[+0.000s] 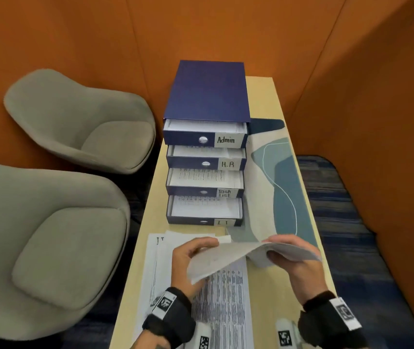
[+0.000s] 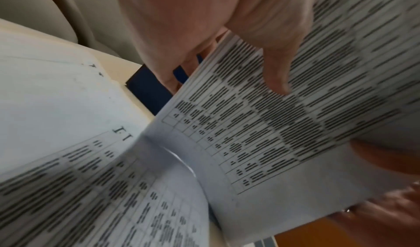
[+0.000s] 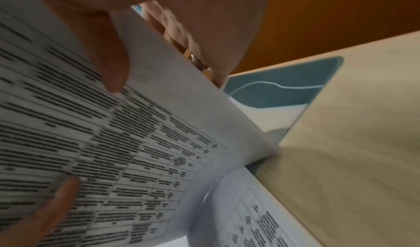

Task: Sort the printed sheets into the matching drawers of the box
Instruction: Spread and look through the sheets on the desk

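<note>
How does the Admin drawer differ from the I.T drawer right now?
The Admin drawer sits at the top of the box, barely pulled out; the I.T drawer is at the bottom, nearest the hands, and sticks out farthest. Both are blue, labelled at the right, and hold printed sheets.

An office meeting booth is shown: orange padded walls (image 1: 226, 28) enclose a narrow pale-wood table (image 1: 276, 293), with two grey upholstered chairs (image 1: 57, 238) placed at the left. At the far end, a blue drawer box (image 1: 207, 90) is labelled Admin, H.R, Task List and IT.
</note>
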Demonstrator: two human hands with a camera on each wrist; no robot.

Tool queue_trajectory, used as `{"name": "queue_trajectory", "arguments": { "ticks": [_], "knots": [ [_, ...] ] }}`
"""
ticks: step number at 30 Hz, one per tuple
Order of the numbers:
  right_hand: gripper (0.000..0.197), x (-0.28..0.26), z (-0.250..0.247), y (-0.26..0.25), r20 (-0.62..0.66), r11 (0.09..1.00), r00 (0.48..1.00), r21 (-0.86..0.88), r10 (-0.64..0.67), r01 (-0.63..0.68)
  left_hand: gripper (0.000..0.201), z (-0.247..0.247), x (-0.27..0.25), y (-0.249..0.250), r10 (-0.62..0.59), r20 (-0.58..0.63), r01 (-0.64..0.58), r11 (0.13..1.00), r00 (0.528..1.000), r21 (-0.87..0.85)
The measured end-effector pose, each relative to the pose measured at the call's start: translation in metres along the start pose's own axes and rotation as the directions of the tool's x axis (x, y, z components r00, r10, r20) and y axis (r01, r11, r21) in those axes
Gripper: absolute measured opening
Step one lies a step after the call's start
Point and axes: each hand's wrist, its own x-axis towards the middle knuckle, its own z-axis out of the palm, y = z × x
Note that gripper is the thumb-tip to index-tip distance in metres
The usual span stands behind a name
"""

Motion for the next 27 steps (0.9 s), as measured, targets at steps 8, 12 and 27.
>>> {"name": "queue_trajectory", "arguments": {
  "ticks": [8, 12, 27],
  "knots": [
    [0.037, 0.006, 0.009, -0.011, -0.091, 0.996, 0.995, 0.078, 0.052, -0.045, 0.029, 0.009, 0.0, 0.024, 0.049, 0.012, -0.048, 0.998, 0.999, -0.028],
    [0.053, 0.002, 0.019, 0.022, -0.064, 0.963, 0.963, 0.081, 0.261, -0.255, 0.031, 0.014, 0.001, -0.001, -0.153, -0.013, 0.152, 0.987, 0.988, -0.049],
    [0.031, 0.103, 0.047, -0.042, 0.093, 0.9, 0.896, -0.079, 0.434, -0.428, 0.041, -0.04, 0.068, 0.049, -0.241, 0.026, 0.224, 0.932, 0.97, 0.284]
  ]
}}
